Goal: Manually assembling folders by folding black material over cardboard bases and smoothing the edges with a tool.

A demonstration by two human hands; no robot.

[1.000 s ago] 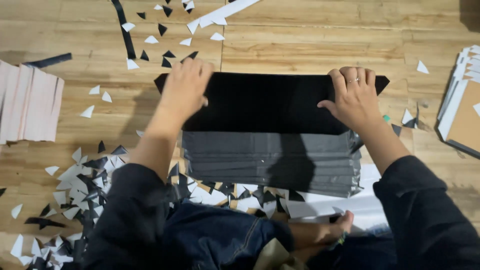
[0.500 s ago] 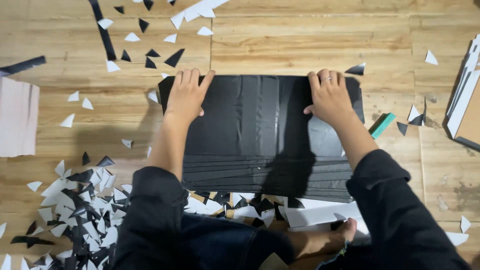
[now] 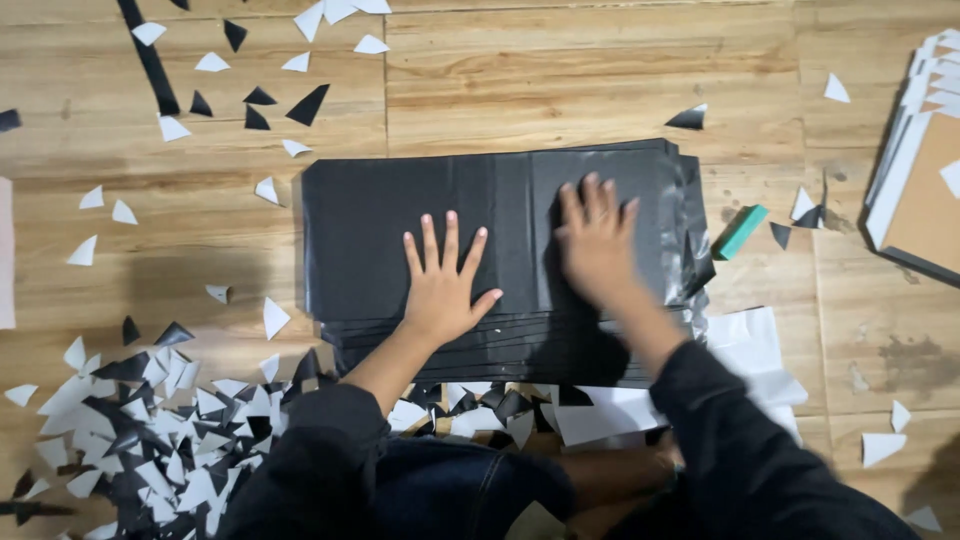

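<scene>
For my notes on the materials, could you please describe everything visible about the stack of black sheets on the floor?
The stack of black sheets lies flat on the wooden floor, rectangular, thin and slightly glossy, like paper or plastic film, with vertical creases. The layers are fanned along the near edge and at the right side. The left hand lies palm down on it with spread fingers; the right hand, blurred, also rests on top. Black and white paper scraps lie around it.

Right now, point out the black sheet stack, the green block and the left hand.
black sheet stack (image 3: 370,215): head view, bare upper left area of the top sheet.
green block (image 3: 740,231): head view, middle of its top face.
left hand (image 3: 440,290): head view, back of the hand, pressed flat on the stack.
</scene>
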